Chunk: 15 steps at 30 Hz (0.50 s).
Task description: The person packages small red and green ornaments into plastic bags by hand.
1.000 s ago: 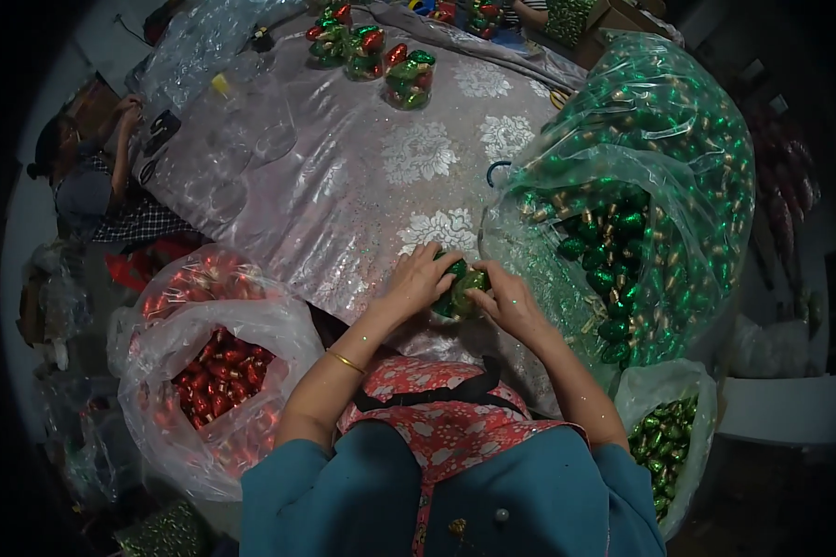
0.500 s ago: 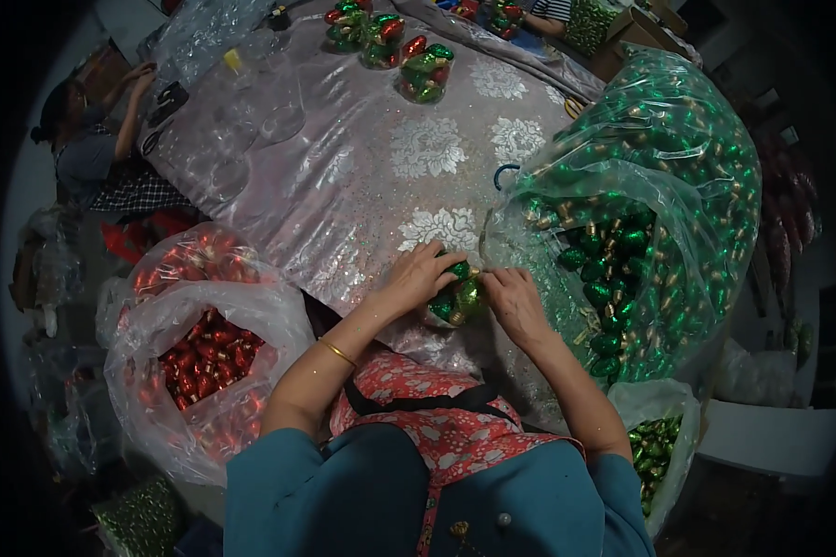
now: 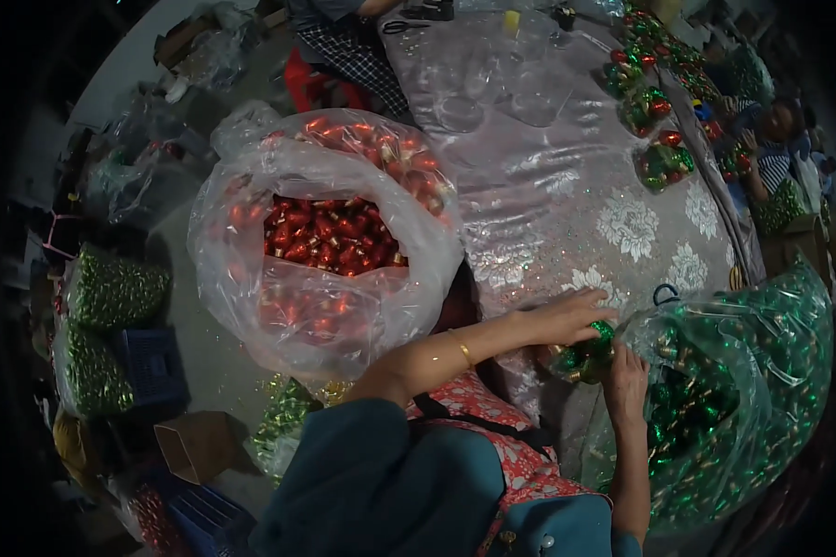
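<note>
At the table's near edge, my left hand (image 3: pixel 567 317) reaches across a small clear tub of shiny green baubles (image 3: pixel 585 360), its fingers curved over the far side. The tub's lower part is partly hidden by my forearm. My right hand (image 3: pixel 628 379) is closed at the tub's right side, fingertips bent down against the baubles; what they pinch is hidden. Just right of that hand lies a big clear bag of green baubles (image 3: pixel 790 371), its mouth open. Left of my left forearm stands an open bag of red baubles (image 3: pixel 423 265).
Filled tubs of red and green baubles (image 3: pixel 664 167) stand at the table's far right, and clear empty tubs (image 3: pixel 539 97) at the back. Scissors (image 3: pixel 405 27) lie near a co-worker (image 3: pixel 344 46). A cardboard box (image 3: pixel 193 447) and blue crates (image 3: pixel 156 367) are on the floor at left.
The view has swung left, so the table, tub and hands appear further right and the red bag nearer the middle. Both hands stay at the tub; my left fingers are stretched further across it.
</note>
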Available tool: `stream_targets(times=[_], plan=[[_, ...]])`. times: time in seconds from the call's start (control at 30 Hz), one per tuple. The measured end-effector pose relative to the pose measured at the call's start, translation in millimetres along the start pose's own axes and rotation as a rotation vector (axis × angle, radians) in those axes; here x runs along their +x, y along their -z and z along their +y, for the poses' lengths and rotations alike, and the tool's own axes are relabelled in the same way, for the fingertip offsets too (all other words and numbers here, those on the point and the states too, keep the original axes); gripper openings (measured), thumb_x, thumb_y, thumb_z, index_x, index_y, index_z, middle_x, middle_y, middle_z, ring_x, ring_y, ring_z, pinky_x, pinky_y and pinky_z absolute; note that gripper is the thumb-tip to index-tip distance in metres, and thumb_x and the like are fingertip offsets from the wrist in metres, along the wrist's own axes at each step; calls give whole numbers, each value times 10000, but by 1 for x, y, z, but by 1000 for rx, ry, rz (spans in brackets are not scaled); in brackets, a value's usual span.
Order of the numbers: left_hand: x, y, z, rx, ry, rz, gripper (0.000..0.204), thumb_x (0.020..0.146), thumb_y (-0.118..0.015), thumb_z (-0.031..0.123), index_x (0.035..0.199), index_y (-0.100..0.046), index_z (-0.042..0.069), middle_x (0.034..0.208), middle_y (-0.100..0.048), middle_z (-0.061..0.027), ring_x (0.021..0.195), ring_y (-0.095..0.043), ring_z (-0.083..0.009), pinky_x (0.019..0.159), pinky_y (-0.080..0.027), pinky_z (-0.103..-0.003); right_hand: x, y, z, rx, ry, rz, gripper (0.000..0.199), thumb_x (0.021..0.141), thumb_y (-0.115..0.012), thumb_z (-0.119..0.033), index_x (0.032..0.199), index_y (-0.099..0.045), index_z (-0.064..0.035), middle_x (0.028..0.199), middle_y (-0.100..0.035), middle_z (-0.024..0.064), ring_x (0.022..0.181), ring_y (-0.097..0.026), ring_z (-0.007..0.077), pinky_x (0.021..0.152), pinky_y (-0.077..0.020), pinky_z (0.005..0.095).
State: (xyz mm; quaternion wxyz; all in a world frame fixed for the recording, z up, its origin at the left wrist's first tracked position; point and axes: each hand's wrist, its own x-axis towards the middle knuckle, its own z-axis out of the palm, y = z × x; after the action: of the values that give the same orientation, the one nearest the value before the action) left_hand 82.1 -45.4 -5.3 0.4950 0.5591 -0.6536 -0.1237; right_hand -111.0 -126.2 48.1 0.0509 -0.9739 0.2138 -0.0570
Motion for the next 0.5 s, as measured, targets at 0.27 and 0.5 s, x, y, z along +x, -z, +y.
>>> stream_targets(times=[0.27, 0.5], plan=[[-228, 224, -127, 676, 797, 892, 220, 868, -548, 110, 1032, -547, -36, 983, -579, -186, 890, -559, -308, 799, -443, -363, 6, 8, -7, -14, -125, -100, 557, 646, -727, -132, 1147, -492, -65, 986, -604, 97, 902, -562, 297, 785, -388, 399], [-333, 263, -235, 932, 1672, 399, 578, 847, -601, 353, 1201, -406, -60, 1134, -521, -273, 1100, -492, -419, 891, -444, -501, 6, 13, -21, 58, -254, -160, 557, 665, -720, -125, 1167, -486, -73, 1042, -595, 102, 941, -541, 305, 805, -399, 412]])
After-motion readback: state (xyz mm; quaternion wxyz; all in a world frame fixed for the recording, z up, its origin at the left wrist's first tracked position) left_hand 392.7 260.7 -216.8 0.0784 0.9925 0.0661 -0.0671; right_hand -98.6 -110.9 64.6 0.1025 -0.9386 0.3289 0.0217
